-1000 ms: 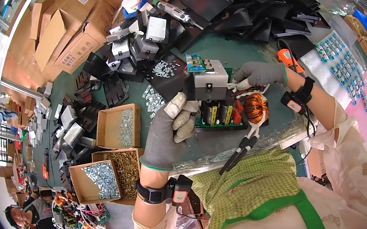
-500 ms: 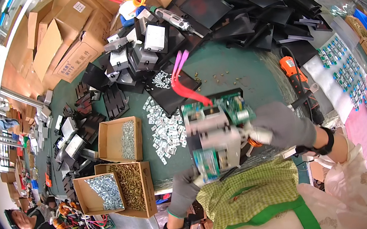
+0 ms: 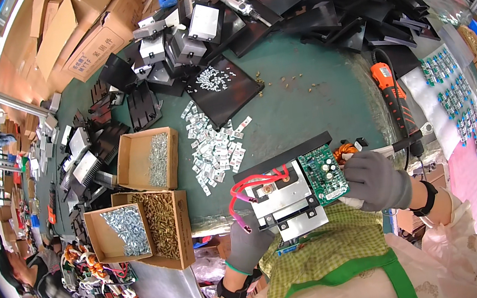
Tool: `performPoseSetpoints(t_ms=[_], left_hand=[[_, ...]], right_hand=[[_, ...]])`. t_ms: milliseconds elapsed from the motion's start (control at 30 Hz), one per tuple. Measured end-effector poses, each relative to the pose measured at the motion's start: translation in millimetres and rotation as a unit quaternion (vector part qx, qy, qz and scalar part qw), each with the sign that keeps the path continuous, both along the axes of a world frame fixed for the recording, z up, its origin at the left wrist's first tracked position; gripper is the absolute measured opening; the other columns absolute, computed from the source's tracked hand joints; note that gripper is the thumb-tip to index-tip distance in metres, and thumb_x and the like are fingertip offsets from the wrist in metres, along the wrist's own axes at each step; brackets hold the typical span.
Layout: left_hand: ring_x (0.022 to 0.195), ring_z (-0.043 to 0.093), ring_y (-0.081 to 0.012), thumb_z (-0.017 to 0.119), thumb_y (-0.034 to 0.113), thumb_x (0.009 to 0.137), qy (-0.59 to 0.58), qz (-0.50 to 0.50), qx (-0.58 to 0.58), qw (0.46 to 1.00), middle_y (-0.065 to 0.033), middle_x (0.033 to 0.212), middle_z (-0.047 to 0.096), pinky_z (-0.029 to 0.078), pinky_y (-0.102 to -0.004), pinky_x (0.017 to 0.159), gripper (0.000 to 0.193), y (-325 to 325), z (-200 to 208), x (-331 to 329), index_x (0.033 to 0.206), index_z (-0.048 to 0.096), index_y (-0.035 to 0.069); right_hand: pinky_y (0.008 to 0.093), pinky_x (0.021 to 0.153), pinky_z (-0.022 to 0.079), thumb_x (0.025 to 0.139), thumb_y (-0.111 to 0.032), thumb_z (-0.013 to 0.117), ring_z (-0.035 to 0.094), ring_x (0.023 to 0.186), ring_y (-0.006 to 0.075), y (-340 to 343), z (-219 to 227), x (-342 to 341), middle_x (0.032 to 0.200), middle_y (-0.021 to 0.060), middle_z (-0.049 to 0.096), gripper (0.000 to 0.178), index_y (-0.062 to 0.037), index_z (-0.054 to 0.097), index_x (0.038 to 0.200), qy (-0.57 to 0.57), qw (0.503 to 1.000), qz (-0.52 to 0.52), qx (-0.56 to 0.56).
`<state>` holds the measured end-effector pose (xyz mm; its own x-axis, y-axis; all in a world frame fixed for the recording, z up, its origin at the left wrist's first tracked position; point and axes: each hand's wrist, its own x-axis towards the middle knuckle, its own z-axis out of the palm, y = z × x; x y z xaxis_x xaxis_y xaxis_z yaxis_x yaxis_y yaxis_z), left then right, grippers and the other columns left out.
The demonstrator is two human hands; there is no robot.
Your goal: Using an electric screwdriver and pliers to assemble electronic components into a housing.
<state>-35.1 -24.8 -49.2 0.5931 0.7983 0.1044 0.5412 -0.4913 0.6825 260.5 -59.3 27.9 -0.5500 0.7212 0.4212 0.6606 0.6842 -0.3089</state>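
1. A metal unit [image 3: 288, 198] is held between both hands at the near edge of the desk [image 3: 314, 116], in front of the checked apron [image 3: 343, 229].
2. The unit's lower left side is gripped by the left hand [image 3: 250, 246]; its fingers are partly hidden behind the metal, so how far they are curled cannot be told.
3. The right side is grasped by the right hand [image 3: 378, 180], with the fingers bent beside the green circuit board [image 3: 324, 177].
4. Red wires [image 3: 255, 179] are looped over the unit's upper left, and a black panel [image 3: 283, 156] is seen along its far side. A copper coil [image 3: 345, 150] is seen just above the right hand.
5. On the desk, white tabs [image 3: 215, 155] are scattered near a black plate [image 3: 237, 100], on which small screws [image 3: 212, 79] are heaped.
6. To the left, silver and brass-coloured fasteners [image 3: 164, 228] are kept in cardboard boxes [image 3: 132, 159].
7. Black trays [image 3: 318, 20] are piled at the far side, with a grey screwdriver [image 3: 235, 1] laid among them.
8. An orange and black tool [image 3: 391, 92] is placed to the right.
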Motion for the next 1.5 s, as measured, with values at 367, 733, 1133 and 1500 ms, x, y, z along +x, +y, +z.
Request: performPoseSetpoints(t_ms=[367, 733, 1133, 1500], left_hand=[[0.052, 0.059, -0.0313, 0.077, 0.031, 0.068, 0.006, 0.027, -0.005, 1.0, -0.0121, 0.058, 0.058, 0.046, -0.0386, 0.046, 0.028, -0.7, 4.8, 5.0, 0.072, 0.065, 0.006], [0.053, 0.058, -0.0332, 0.076, 0.029, 0.068, 0.007, 0.024, -0.015, 1.0, -0.0157, 0.058, 0.057, 0.046, -0.0401, 0.048, 0.029, 0.0, 4.1, 4.3, 0.076, 0.064, 0.004], [0.055, 0.059, -0.0345, 0.074, 0.029, 0.069, 0.009, 0.034, -0.024, 0.999, -0.0169, 0.06, 0.058, 0.046, -0.0408, 0.048, 0.028, -0.7, 4.5, 4.9, 0.077, 0.064, 0.004], [0.056, 0.059, -0.0347, 0.071, 0.035, 0.074, 0.018, 0.039, -0.054, 0.998, -0.0166, 0.06, 0.058, 0.046, -0.0411, 0.05, 0.031, -0.1, 9.7, 7.1, 0.076, 0.064, 0.005]], right_hand=[[0.0339, 0.051, 0.042, 0.037, -0.014, 0.063, 0.05, 0.063, 0.0241, 0.1, -1.3, 0.3, 0.071, 0.0047, 0.05, 0.05, -0.0068, 0.06, 0.086, -0.009, 1.0, 0.001, -0.001], [0.0349, 0.054, 0.044, 0.043, -0.013, 0.067, 0.051, 0.064, 0.0245, 2.9, 2.2, -1.9, 0.071, 0.0047, 0.051, 0.041, -0.0067, 0.059, 0.082, -0.012, 1.0, -0.008, -0.005], [0.0343, 0.052, 0.044, 0.065, -0.018, 0.074, 0.053, 0.06, 0.0228, 2.9, 8.2, -10.1, 0.072, 0.0054, 0.055, 0.023, -0.0071, 0.059, 0.08, 0.02, 0.999, -0.036, -0.013], [0.0349, 0.057, 0.047, 0.064, -0.023, 0.074, 0.057, 0.063, 0.0243, 0.5, 9.7, -24.8, 0.075, 0.0085, 0.058, 0.028, -0.0054, 0.059, 0.082, 0.01, 0.991, -0.13, 0.018]])
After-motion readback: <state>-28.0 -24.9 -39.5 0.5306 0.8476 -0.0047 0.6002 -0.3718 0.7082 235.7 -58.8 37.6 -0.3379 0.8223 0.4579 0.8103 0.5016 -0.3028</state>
